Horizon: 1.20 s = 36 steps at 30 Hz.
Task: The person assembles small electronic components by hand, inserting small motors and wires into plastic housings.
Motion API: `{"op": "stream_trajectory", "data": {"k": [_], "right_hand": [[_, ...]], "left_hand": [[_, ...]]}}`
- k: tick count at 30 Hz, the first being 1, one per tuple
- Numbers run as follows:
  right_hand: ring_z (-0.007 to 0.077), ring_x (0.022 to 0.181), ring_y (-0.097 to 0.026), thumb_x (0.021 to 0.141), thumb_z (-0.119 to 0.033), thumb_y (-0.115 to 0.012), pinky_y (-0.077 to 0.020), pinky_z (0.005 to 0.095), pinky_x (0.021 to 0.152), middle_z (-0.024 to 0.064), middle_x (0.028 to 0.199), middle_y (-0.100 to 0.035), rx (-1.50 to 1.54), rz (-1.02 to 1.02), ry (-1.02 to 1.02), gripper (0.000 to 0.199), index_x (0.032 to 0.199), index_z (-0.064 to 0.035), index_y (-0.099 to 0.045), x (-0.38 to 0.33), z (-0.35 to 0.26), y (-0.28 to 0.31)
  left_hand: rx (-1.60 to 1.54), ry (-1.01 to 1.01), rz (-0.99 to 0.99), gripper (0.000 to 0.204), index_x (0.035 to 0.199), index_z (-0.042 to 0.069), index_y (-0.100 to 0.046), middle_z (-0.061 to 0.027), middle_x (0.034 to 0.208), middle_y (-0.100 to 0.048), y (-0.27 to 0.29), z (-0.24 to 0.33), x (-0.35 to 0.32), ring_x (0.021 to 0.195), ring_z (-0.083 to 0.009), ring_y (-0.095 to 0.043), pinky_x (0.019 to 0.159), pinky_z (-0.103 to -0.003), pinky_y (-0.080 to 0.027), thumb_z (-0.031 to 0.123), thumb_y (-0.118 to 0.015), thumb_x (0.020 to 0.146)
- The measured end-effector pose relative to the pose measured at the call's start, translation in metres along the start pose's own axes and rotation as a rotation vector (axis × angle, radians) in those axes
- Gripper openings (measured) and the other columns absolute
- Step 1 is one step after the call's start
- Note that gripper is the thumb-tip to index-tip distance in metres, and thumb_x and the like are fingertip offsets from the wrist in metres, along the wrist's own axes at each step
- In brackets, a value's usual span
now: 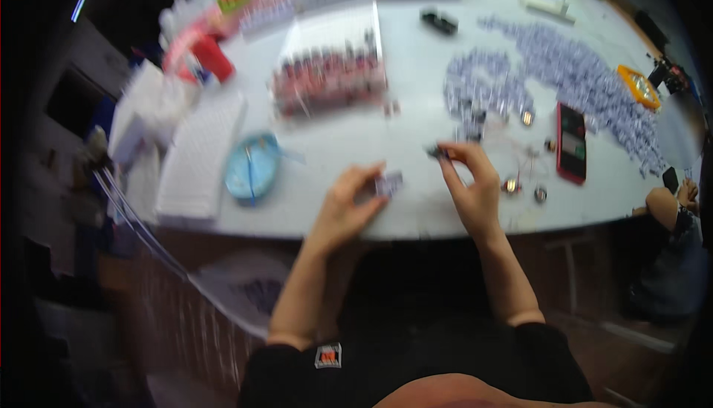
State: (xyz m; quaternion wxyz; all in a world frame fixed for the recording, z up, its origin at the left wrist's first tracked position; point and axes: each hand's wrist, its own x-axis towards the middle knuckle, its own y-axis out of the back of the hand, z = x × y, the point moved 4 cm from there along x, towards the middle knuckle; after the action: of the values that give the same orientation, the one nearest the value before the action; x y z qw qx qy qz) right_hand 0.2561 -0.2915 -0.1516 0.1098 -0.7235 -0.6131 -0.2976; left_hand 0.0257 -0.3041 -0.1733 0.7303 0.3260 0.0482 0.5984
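White tabletop (327,141), pale piece (391,183) between the hands (345,204) (476,185)

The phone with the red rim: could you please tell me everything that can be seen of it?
The phone has a red rim and a dark, glassy-looking screen with a lighter patch; blur hides finer details. It lies screen up on the white table, its long side running roughly front to back, right of the right hand. No hand touches it.

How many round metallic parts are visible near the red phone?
4: one part left of the phone near its top, one beside its middle, two lower-left toward the right hand. Blur may hide others.
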Motion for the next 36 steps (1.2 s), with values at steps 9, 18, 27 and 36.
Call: {"op": "stream_trajectory", "data": {"k": [9,18,27,36], "right_hand": [[0.0186,0.094,-0.073,0.091,-0.004,-0.069,-0.0551,0.0301,0.083,0.0110,0.100,-0.075,0.064,-0.175,-0.254,0.022,0.113,-0.0018,-0.070,-0.010,0.019,-0.024],[0.0269,0.095,-0.069,0.086,-0.004,-0.072,-0.0549,0.0362,0.084,0.0120,0.098,-0.071,-0.024,-0.250,-0.206,0.017,0.103,-0.0067,-0.074,-0.016,0.011,-0.025],[0.0260,0.107,-0.067,0.081,-0.002,-0.076,-0.0556,0.0383,0.089,0.0040,0.099,-0.076,-0.220,-0.272,0.051,0.020,0.101,-0.0088,-0.076,-0.009,0.003,-0.030],[0.0272,0.110,-0.067,0.082,-0.008,-0.076,-0.0482,0.0438,0.101,-0.0005,0.099,-0.076,-0.354,-0.283,0.140,0.013,0.094,-0.0114,-0.076,-0.011,0.005,-0.040]], "left_hand": [[0.010,-0.028,0.032,0.055,0.133,0.005,-0.064,-0.0130,0.116,-0.068,0.001,0.004,0.012,0.108,-0.0255,-0.068,0.097,-0.035,-0.052,0.004,-0.080,0.080],[0.031,0.074,-0.019,0.062,0.137,0.007,-0.063,-0.0093,0.119,-0.070,-0.004,0.004,0.002,0.110,-0.0187,-0.066,0.100,-0.032,-0.051,-0.002,-0.080,0.079],[0.047,0.037,-0.030,0.059,0.135,0.006,-0.065,-0.0098,0.118,-0.070,-0.003,0.002,0.006,0.109,-0.0189,-0.066,0.099,-0.032,-0.051,-0.002,-0.081,0.078],[0.083,0.038,-0.042,0.058,0.133,0.004,-0.066,-0.0104,0.119,-0.069,-0.002,-0.001,0.007,0.109,-0.0192,-0.066,0.098,-0.031,-0.052,-0.004,-0.081,0.077]]}}
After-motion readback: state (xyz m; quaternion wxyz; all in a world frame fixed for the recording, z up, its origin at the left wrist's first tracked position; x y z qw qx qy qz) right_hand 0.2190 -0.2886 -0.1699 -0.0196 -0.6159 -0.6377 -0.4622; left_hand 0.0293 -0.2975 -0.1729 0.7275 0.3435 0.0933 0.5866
